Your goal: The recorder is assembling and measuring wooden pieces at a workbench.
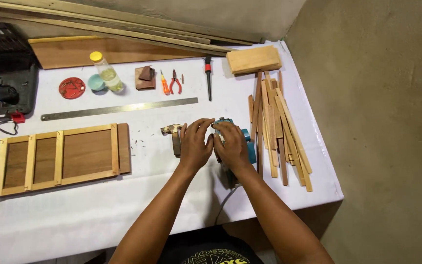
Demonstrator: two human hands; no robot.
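Both of my hands rest together on a teal power tool [246,142] lying on the white table [74,215]. My right hand [232,144] covers the tool's body and grips it. Beside it, my left hand [195,143] lies with fingers curled against the tool's left side. A hammer [172,131] with a metal head lies just left of my left hand, partly hidden under it. The tool's cable [223,203] runs off the table's front edge between my forearms.
A pile of thin wood strips [277,127] lies right of the tool, below a wood block [253,59]. A framed wooden panel [62,157] sits at left, under a long steel ruler [118,108]. Pliers [175,82], screwdrivers [208,77], bottle [106,72] and red lid [71,88] line the back.
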